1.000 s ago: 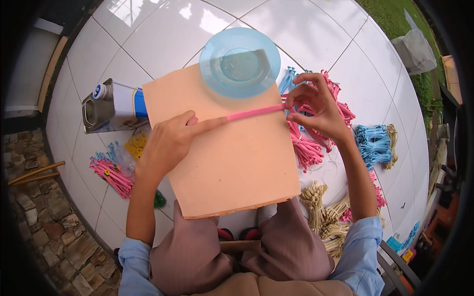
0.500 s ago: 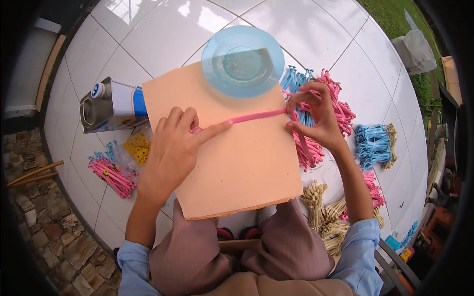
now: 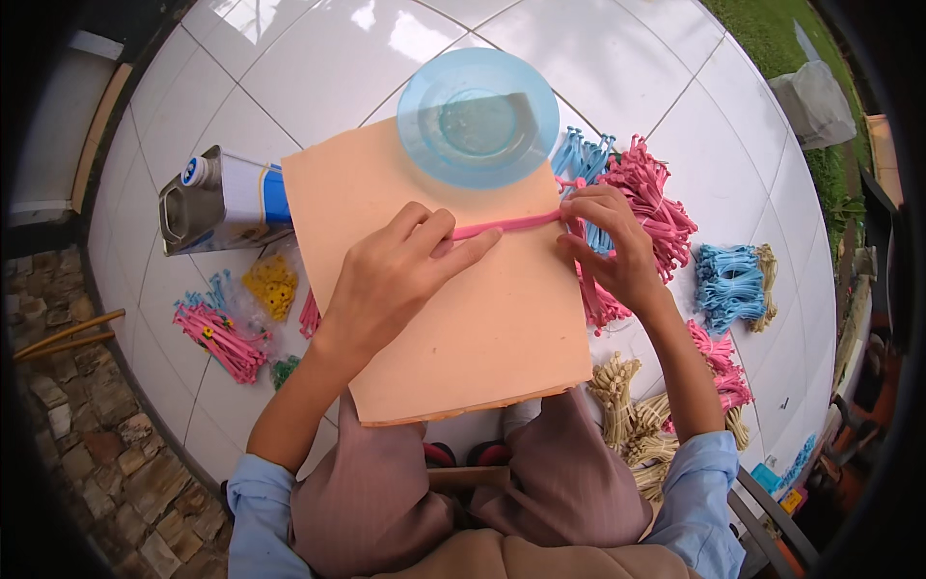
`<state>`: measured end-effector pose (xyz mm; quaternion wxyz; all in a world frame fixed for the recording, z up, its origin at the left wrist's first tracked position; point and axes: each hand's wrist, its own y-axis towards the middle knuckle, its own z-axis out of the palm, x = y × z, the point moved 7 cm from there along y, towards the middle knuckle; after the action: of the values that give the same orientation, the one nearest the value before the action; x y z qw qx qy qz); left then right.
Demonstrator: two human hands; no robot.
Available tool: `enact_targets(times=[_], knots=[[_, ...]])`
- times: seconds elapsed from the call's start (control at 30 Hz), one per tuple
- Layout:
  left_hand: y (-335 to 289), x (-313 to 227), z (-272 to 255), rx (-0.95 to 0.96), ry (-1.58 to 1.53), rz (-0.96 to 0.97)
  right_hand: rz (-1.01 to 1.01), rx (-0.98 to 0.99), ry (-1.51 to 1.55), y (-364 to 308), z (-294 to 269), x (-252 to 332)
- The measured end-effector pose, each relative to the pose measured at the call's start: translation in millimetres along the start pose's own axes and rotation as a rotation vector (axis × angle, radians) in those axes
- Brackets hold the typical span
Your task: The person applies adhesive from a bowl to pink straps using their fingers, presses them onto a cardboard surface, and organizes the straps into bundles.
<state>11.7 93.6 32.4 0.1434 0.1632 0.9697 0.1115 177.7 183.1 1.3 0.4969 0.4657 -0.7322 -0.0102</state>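
Strip, pink (image 3: pixel 506 226), lies across the peach board (image 3: pixel 453 318), at 6 o'clock of the blue bowl (image 3: pixel 477 116) | left hand (image 3: pixel 395 280) flat, fingers pinning its near end | right hand (image 3: pixel 608 246) narrowly pinching its 3 o'clock end | I judge it light, soft, pliable; best gripped at both ends, gently, lest it stretch.

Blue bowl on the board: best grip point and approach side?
Take the blue bowl by its far rim, coming from above at the far side. It sits upright and open, and the near rim is crowded by the left hand and right hand.
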Motion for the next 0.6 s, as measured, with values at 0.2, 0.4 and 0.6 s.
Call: enact_targets(times=[0.2, 0.4, 0.6], knots=[[1.1, -0.8, 3.9, 0.028, 0.043, -0.029, -0.129, 0.233, -0.472, 6.5, 13.1, 22.4], [0.4, 4.5, 6.7, 0.044, -0.031, -0.053, -0.197, 0.338, -0.619, 6.3, 18.2, 23.4], [0.5, 6.6, 7.1, 0.050, -0.067, -0.073, -0.249, 0.374, -0.682, 6.4, 20.9, 25.5]])
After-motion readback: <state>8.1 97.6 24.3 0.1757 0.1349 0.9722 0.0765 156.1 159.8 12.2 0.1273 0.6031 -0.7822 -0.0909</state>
